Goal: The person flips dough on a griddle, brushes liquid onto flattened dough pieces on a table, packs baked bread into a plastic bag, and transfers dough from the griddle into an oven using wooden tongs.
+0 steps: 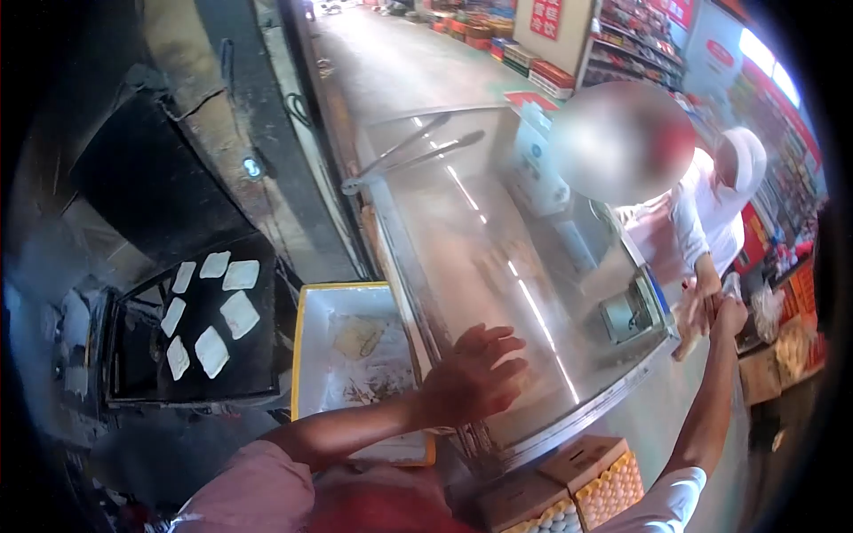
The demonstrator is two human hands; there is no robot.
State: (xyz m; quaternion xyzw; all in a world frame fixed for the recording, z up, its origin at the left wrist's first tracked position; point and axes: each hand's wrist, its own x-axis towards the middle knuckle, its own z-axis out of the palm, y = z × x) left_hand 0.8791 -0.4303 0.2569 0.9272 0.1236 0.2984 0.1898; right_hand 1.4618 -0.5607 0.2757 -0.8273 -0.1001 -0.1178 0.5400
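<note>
Across the middle, a long glass-sided counter (569, 416), metal-edged, with the near right corner close to the outstretched right arm. On the far side, people in white clothing (724, 222). To the left, a black griddle (206, 300) beneath a raised black lid (147, 169). Between griddle and counter, a yellow-rimmed white bin (342, 286) with pale residue inside. Below the counter's near edge, cardboard boxes (582, 462) beside an egg tray (610, 493). Over the near part of the glass, the left hand (475, 377), apparently empty, grip loose with fingers spread; contact with the glass impossible to tell. Past the counter's right end, the right hand (730, 313), fingers curled, close against another person's hand (708, 280); grip pinching something or merely bent, cannot tell at this blur. Well apart from both, on the griddle, seven flat pale dough pieces (238, 315). Just beside the right hand, toward the counter's corner and below the other person's hand, a tan elongated item (686, 330), too blurred to name, long axis slanting from lower left to upper right. Just above the right hand, a whitish plastic bag (732, 286), seemingly touching. Nearer to item and bag: the right hand, by far.
</note>
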